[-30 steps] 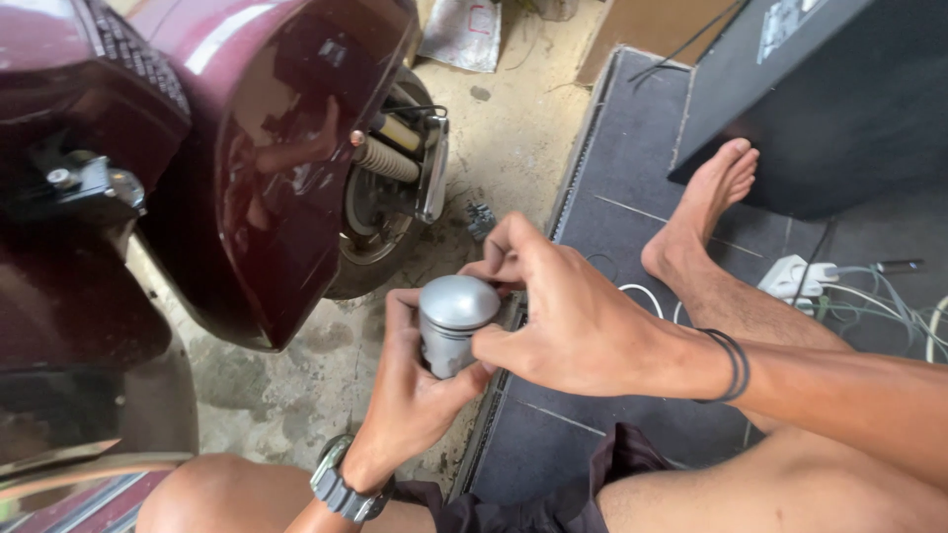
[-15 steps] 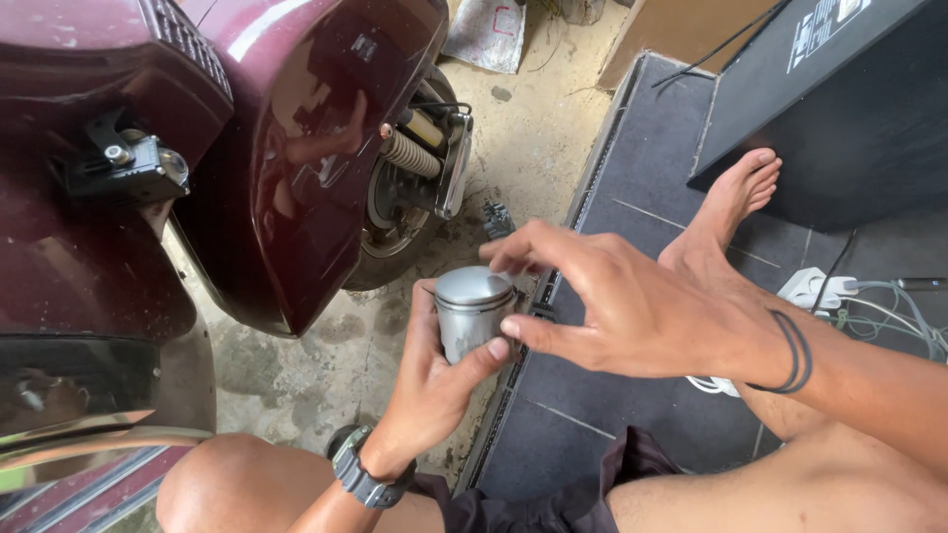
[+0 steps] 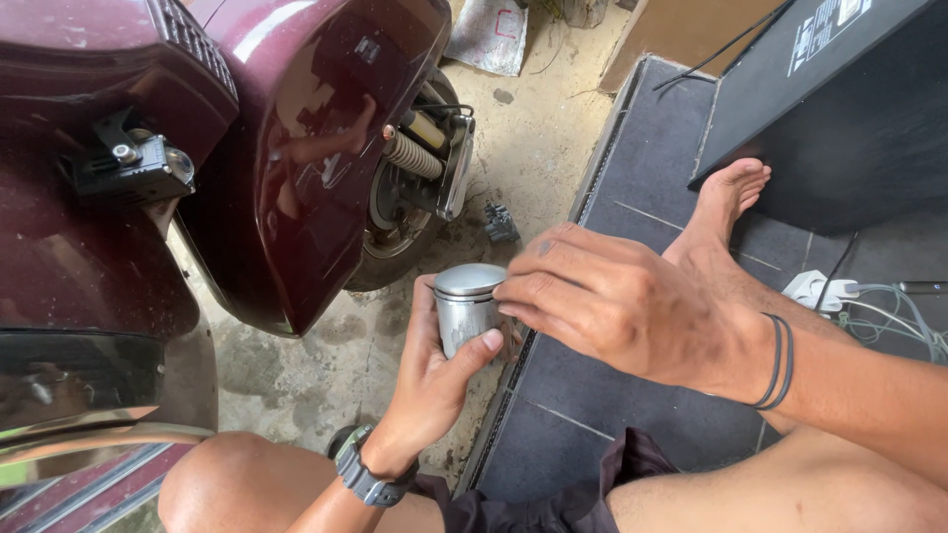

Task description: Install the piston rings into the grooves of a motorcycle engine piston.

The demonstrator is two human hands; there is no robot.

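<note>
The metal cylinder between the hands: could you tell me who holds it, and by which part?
The left hand grips the metal cylinder around its side wall, thumb across the front. The right hand touches its upper side with the fingertips.

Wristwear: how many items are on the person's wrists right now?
2. A dark watch sits on the left wrist, below the left hand holding the metal cylinder. A thin black band circles the right wrist, behind the right hand. None seem hidden.
</note>
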